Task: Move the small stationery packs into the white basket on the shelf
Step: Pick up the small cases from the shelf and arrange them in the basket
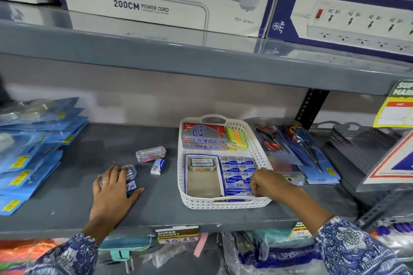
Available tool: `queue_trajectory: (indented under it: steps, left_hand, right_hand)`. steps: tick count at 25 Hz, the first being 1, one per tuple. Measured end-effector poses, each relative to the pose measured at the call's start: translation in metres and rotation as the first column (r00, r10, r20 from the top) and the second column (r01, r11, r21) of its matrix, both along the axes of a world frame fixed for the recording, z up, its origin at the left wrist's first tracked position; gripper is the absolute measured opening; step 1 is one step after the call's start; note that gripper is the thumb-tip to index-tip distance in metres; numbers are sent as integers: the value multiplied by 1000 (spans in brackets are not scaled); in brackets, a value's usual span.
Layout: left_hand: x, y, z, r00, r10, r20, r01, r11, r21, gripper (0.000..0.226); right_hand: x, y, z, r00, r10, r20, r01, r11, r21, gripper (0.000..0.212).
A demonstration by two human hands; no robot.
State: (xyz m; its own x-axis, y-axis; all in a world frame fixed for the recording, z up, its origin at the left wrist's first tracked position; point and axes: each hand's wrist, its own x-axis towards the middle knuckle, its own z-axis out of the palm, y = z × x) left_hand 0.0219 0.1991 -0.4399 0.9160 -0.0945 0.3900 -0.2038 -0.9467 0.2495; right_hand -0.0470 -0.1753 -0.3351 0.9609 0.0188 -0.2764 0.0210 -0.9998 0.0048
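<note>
The white basket [259, 147] stands on the grey shelf [73, 196]. It holds Softek boxes, sticky notes, a clear clip box and rows of small blue packs [237, 172]. My right hand [267, 183] reaches into the basket's near right corner, its fingers pinched on a small blue pack among the rows. My left hand [115, 187] lies on the shelf to the basket's left, covering a clear case [130, 171] and a small blue pack [131, 186]. Farther back on the bare shelf lie a clear paper-clip box [150, 153] and one more small blue pack [158, 166].
Blue blister packs [33, 152] are stacked at the left of the shelf. Packaged scissors [301, 152] lie just right of the basket, with a grey basket [357, 140] beyond. Power cord boxes [161, 2] fill the shelf above. Price tags hang on the front edge.
</note>
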Motion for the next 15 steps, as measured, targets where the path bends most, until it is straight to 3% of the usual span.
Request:
queue_trajectory:
  steps: [3, 7, 10, 15]
  left_hand:
    - [-2, 0, 2, 1000, 4, -10, -4, 1000, -17, 59]
    - [-5, 1, 7, 999, 6, -53, -7, 1000, -23, 67]
    - [-5, 0, 9, 996, 15, -90, -16, 1000, -15, 63]
    - [-7, 0, 11, 994, 16, -110, -18, 1000, -22, 65]
  right_hand:
    - [9, 30, 22, 993, -35, 110, 31, 999, 33, 19]
    - [44, 111, 45, 933, 47, 356, -141, 959, 244, 16]
    - [82, 170, 35, 936, 186, 299, -272, 922, 277, 26]
    - [122, 221, -5, 911, 405, 77, -409, 911, 46, 31]
